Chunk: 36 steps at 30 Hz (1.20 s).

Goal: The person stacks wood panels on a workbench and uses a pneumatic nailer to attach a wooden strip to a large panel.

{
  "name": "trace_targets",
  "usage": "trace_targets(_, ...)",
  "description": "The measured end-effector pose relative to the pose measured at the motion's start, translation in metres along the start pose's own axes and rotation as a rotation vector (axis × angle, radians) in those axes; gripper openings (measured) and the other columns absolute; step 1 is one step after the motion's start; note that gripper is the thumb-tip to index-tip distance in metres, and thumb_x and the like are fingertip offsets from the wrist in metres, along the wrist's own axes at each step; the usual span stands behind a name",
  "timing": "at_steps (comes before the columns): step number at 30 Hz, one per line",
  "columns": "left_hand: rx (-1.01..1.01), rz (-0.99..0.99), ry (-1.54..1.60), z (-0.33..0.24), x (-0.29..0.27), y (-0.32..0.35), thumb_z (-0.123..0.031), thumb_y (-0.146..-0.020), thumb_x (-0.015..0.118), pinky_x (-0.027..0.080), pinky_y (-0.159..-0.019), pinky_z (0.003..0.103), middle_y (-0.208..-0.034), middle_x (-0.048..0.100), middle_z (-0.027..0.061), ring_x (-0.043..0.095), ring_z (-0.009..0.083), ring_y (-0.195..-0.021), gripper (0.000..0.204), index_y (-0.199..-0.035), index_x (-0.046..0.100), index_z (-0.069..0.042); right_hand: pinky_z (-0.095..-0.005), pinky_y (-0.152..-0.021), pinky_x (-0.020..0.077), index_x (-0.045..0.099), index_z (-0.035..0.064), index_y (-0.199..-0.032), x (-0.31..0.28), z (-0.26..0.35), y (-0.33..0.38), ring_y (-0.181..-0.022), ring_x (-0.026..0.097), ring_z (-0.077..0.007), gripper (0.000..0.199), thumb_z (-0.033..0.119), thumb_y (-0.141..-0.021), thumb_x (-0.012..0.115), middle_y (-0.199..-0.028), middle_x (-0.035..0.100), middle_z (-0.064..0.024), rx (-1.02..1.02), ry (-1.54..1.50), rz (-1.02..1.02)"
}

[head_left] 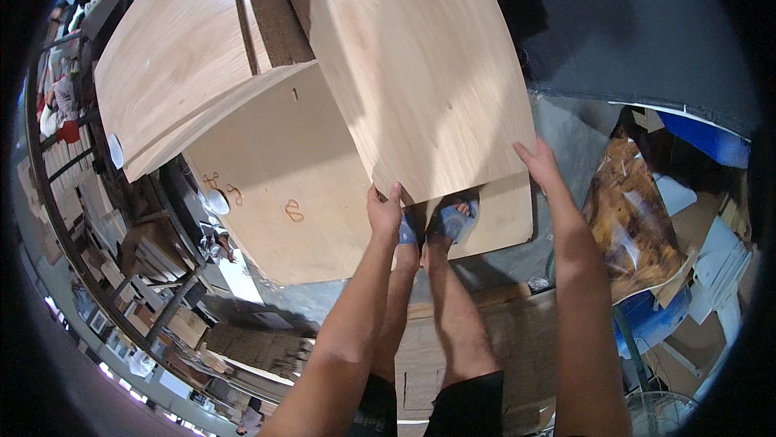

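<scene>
Both my hands are at the near end of a pale plywood sheet (pixel 428 73) that stretches away from me. My left hand (pixel 384 212) grips its near left corner, thumb on top. At the near right corner, my right hand (pixel 540 165) is closed on the sheet's side edge, its fingers partly hidden. Beneath lies a wider plywood board (pixel 283 170), bearing a few tan loops like rubber bands (pixel 294 211). My feet, in blue slippers (pixel 457 220), are on or just over this lower board.
More plywood sheets (pixel 178 49) are stacked at the far left, their near edge raised. A metal railing (pixel 170 316) runs along the left. A dark surface (pixel 638 33) fills the far right. Near right are a brown patterned sheet (pixel 630 211), blue plastic (pixel 651 320) and a wire fan guard (pixel 659 413).
</scene>
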<state>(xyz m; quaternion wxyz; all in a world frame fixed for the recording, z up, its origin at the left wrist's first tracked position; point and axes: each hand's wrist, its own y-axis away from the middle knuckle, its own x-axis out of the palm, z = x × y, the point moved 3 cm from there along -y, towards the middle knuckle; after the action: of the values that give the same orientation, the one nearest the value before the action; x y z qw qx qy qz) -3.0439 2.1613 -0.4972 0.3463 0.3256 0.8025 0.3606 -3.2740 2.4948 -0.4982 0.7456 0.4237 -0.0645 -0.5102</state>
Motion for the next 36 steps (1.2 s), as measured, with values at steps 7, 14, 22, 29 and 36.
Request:
trace_targets(7, -0.081, 0.092, -0.121, 0.024, -0.016, 0.027, -0.031, -0.096, 0.081, 0.054, -0.098, 0.036, -0.12, 0.071, 0.0185, 0.067, 0.0231, -0.112, 0.064, -0.138, 0.051, 0.006, -0.0375, -0.108, 0.0485, 0.058, -0.003, -0.142, -0.001, -0.045, 0.04, -0.123, 0.065, -0.024, 0.055, 0.019, -0.096, 0.079, -0.133, 0.07, -0.0145, 0.095, -0.078, -0.001)
trace_targets(14, -0.109, 0.11, -0.063, 0.052, -0.038, 0.008, -0.061, -0.096, 0.073, 0.05, -0.102, 0.038, -0.136, 0.058, 0.02, 0.058, 0.0256, -0.123, 0.09, -0.149, 0.04, 0.005, -0.0379, -0.115, 0.0416, 0.053, -0.0005, -0.15, -0.005, -0.053, 0.048, -0.133, 0.057, -0.0229, 0.064, 0.039, -0.102, 0.07, -0.145, 0.063, -0.0139, 0.239, -0.158, 0.055)
trace_targets(22, -0.09, 0.344, 0.188, 0.047, -0.007, 0.007, -0.074, -0.106, 0.038, 0.04, -0.117, 0.04, -0.148, 0.056, 0.0187, 0.052, 0.0291, -0.137, 0.093, -0.151, 0.046, 0.006, -0.0418, -0.117, 0.0399, 0.05, -0.0113, -0.15, -0.007, -0.073, 0.015, -0.142, 0.052, -0.0369, 0.098, 0.075, -0.102, 0.048, -0.151, 0.056, -0.0288, 0.286, -0.07, -0.092)
trace_targets(29, -0.139, 0.209, -0.065, 0.037, -0.059, 0.092, -0.069, -0.109, 0.037, 0.039, -0.119, 0.041, -0.148, 0.057, 0.0271, 0.053, 0.0348, -0.14, 0.094, -0.151, 0.044, 0.015, -0.0439, -0.113, 0.0447, 0.063, -0.0166, -0.13, -0.03, -0.022, 0.1, -0.132, 0.061, -0.045, 0.096, 0.074, -0.102, 0.047, -0.133, 0.065, -0.0374, 0.183, 0.202, -0.106)
trace_targets(36, -0.327, 0.139, 0.26, 0.035, -0.152, 0.237, -0.057, -0.103, 0.065, 0.051, -0.103, 0.037, -0.128, 0.068, 0.015, 0.063, 0.0239, -0.119, 0.07, -0.135, 0.061, 0.004, -0.049, -0.102, 0.052, 0.069, -0.0188, -0.114, -0.051, -0.004, 0.272, -0.118, 0.068, -0.049, 0.095, 0.072, -0.105, 0.043, -0.111, 0.07, -0.0406, 0.346, 0.247, -0.19)
